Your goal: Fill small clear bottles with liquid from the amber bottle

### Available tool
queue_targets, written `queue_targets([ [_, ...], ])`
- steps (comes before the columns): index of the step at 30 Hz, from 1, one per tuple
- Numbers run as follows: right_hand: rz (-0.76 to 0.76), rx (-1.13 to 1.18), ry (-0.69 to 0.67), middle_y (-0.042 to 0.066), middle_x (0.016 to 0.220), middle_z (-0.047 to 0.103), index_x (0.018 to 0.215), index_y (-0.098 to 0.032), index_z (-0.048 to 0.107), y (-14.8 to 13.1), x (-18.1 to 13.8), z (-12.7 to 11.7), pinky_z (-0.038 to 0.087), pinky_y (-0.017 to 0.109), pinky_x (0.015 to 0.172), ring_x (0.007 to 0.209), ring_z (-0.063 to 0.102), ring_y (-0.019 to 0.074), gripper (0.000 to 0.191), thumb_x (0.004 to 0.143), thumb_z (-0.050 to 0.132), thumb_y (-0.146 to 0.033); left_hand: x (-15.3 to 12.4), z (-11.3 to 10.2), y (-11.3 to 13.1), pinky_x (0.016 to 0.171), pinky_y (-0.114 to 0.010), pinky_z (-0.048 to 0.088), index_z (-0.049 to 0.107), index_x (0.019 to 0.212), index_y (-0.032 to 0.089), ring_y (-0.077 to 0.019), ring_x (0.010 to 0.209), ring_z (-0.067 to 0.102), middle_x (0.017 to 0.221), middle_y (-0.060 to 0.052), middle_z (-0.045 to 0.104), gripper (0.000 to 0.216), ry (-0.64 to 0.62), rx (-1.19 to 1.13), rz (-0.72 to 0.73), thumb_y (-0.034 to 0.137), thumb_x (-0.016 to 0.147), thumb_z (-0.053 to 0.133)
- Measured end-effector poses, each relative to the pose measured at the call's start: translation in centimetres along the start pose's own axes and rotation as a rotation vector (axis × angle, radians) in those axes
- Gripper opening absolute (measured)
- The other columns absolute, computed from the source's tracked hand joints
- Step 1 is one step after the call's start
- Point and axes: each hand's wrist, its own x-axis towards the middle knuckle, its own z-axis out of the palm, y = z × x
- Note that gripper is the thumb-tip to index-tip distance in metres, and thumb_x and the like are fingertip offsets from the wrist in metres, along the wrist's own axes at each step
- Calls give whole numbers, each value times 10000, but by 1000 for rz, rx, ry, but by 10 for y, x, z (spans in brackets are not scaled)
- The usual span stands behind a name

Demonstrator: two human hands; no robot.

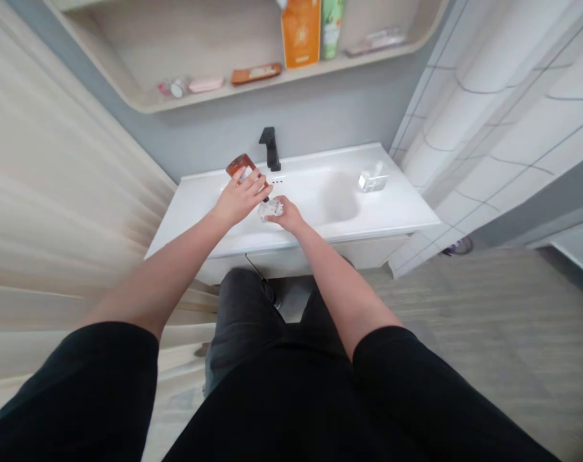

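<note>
Over the left part of the white sink (301,186), my left hand (241,200) is closed around an amber bottle (240,165) with a pale label. The bottle is tipped, its base up to the left and its dark neck down to the right. Just under that neck, my right hand (287,217) grips a small clear faceted container (269,209) by its right side. Whether liquid runs between the two cannot be made out. A similar clear container (372,178) with a whitish top stands on the right end of the sink.
A black faucet (271,149) rises behind my hands. The wall shelf (190,45) above holds an orange pouch (301,32), a green tube (330,29) and small items. A cream curtain (70,160) hangs at left; a white pipe (469,90) and tiles stand at right.
</note>
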Motion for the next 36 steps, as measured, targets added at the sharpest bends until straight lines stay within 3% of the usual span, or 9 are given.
queue_targets([
  [5, -4, 19, 5, 40, 1173, 792, 1288, -251, 603, 2, 1, 1, 620, 485, 1067, 1118, 756, 300, 761, 662, 996, -432, 4, -9, 4, 1454, -686, 183, 630, 1491, 253, -297, 1735, 412, 1654, -140, 659, 358, -41, 2, 18, 400, 1169, 573],
  [10, -7, 40, 4, 29, 1143, 787, 1274, -256, 591, 1, 1, 2, 628, 468, 1036, 1077, 759, 287, 761, 654, 992, -443, 11, -17, 6, 1456, -689, 190, 672, 1456, 293, -281, 1723, 442, 1633, -109, 677, 337, -58, -8, 68, 337, 1187, 474],
  [25, -25, 16, -38, 22, 1099, 772, 1276, -241, 605, 1, -1, -1, 619, 453, 1016, 1019, 740, 277, 771, 641, 979, -466, -1, -10, 1, 1456, -705, 167, 665, 1486, 295, -301, 1744, 411, 1664, -130, 659, 380, -64, 4, 79, 324, 1152, 486],
  [36, -6, 48, -43, 17, 1065, 773, 1220, -251, 600, -6, -5, -3, 628, 470, 991, 1000, 732, 281, 741, 635, 981, -500, 3, -13, 0, 1448, -697, 247, 680, 1523, 352, -329, 1722, 455, 1619, -91, 686, 425, -80, -60, 47, 363, 1137, 503],
])
